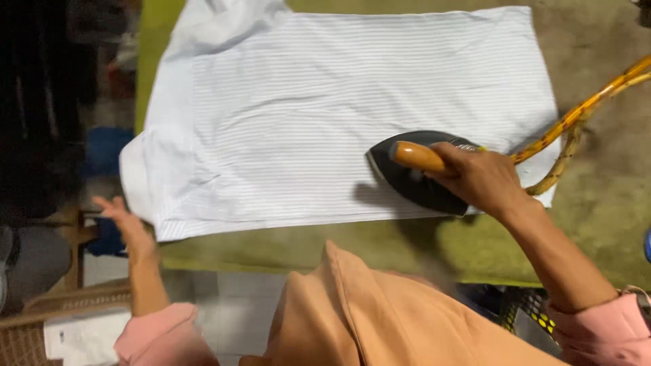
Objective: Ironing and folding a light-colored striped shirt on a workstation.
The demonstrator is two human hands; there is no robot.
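Shirts: one, a white finely striped shirt (325, 115) lay spread flat across the table (597, 203), its sleeve end hanging over the left edge.
Irons: one, a black iron (417, 179) with an orange-brown wooden handle (415, 156), stood on the lower right part of the shirt.
Cords: one mottled yellow-brown cord (583, 112) ran from the iron's back up to the right edge, looping once beside the shirt.
Right hand (478, 177): clenched around the iron's handle, wrist over the table's near edge.
Left hand (125, 224): fingers spread and released, holding nothing, just off the shirt's lower left corner.
Table cover: one olive-green cloth, stained brownish at right.
Sleeves: two, pink.
Orange cloth (366, 318): one, at the near edge.
Labels: none legible.
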